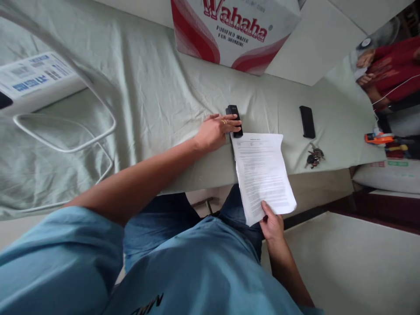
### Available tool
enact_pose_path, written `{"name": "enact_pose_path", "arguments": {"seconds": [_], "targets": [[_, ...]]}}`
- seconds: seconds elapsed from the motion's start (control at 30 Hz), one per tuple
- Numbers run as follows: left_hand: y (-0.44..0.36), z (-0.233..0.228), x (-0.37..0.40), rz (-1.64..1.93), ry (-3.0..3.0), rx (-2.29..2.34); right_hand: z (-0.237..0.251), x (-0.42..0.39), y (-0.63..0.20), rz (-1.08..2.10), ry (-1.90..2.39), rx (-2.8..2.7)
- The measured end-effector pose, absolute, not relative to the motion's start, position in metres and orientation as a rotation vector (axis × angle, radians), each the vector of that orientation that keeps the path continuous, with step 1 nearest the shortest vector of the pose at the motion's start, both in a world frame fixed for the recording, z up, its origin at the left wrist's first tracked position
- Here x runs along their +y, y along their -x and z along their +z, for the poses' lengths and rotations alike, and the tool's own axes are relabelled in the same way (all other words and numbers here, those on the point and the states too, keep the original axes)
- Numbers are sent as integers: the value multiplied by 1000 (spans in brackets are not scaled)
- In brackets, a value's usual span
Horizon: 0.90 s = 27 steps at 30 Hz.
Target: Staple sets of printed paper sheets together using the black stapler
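My left hand [215, 131] lies across a black stapler [234, 118], its fingers over the top of it. The stapler sits on the green cloth, its near end over the upper left corner of a stack of printed sheets [264, 170]. Whether the corner is between its jaws, I cannot tell. My right hand [272, 222] grips the bottom edge of the sheets, thumb on top and the other fingers hidden underneath. The lower part of the stack hangs past the table's front edge, above my lap.
A Wahaha water carton [232, 35] stands at the back. To the right lie a black phone-like slab [307, 121] and a bunch of keys [315, 157]. On the left are a labelled white box [36, 78] and a white cable [98, 138]. Another person's hands [365, 65] show far right.
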<state>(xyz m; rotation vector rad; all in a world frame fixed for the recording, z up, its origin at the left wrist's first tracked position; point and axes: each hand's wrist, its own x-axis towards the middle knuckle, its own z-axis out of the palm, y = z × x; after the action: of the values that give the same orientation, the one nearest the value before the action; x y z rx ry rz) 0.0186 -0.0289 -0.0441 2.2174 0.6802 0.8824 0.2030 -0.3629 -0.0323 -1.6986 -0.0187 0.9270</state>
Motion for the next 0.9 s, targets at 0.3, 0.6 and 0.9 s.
{"name": "enact_pose_path", "arguments": {"seconds": [0.3, 0.6, 0.9], "targets": [[-6, -43, -33, 872, -2086, 548, -47, -374, -197, 932, 1637, -20], [3, -18, -117, 721, -1067, 591, -41, -374, -179, 769, 1557, -118], [0, -36, -144, 670, -503, 604, -44, -373, -178, 1092, 1529, -107]]}}
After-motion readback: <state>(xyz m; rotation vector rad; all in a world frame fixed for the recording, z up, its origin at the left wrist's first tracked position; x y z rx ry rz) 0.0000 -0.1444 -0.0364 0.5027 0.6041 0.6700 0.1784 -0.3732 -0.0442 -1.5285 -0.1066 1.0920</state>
